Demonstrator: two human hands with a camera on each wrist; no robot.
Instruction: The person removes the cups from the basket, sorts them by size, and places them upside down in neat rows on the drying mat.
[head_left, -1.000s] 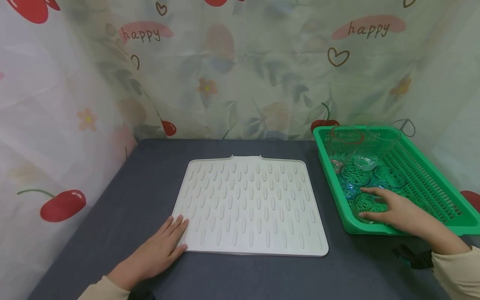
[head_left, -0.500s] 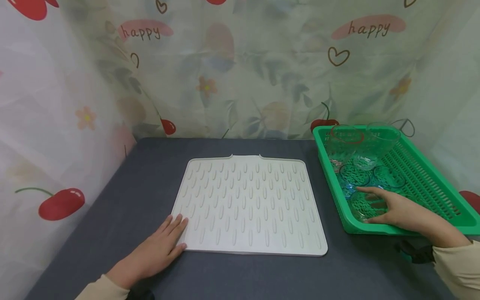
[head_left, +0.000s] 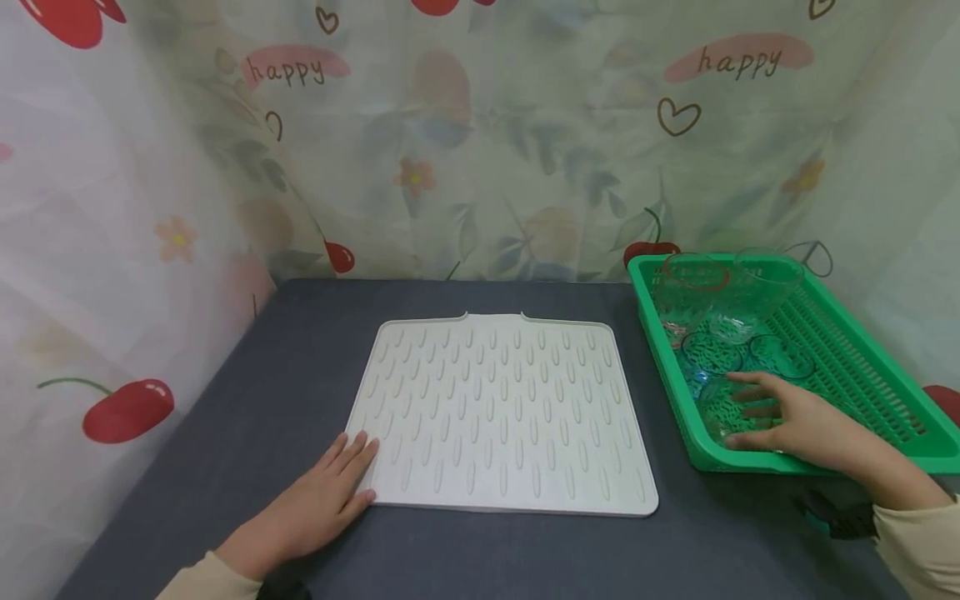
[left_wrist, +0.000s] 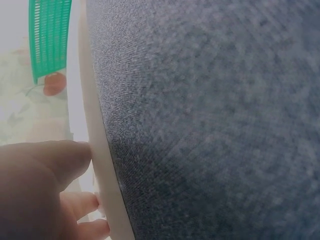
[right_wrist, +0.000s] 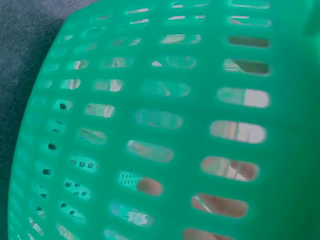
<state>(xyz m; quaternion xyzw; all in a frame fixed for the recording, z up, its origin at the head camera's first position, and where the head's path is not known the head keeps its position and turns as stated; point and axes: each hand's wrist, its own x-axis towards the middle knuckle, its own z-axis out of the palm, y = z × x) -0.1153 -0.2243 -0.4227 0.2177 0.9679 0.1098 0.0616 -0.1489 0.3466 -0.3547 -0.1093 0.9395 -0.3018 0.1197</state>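
Observation:
My left hand (head_left: 315,504) rests on the near left corner of a white ribbed drying board (head_left: 510,408), fingers stretched over its edge. In the left wrist view its thumb (left_wrist: 70,157) lies against the board's pale rim. On the right, my right hand (head_left: 817,429) reaches into a green plastic basket (head_left: 885,350). Its fingers and thumb curl round a clear drinking glass (head_left: 714,412) in the near left corner, which leans in the basket. Through the basket's slots the right wrist view shows parts of the fingers (right_wrist: 220,205).
More glasses share the basket: a red-rimmed glass (head_left: 693,287) and a tall clear one (head_left: 765,287) at the back, blue-tinted ones (head_left: 711,354) in the middle. A dark grey cloth (head_left: 465,554) covers the table. A printed curtain (head_left: 510,150) hangs behind and at both sides.
My right hand has closed its fingers on the near glass, and that glass has tipped and shifted slightly left. My left hand stays on the board.

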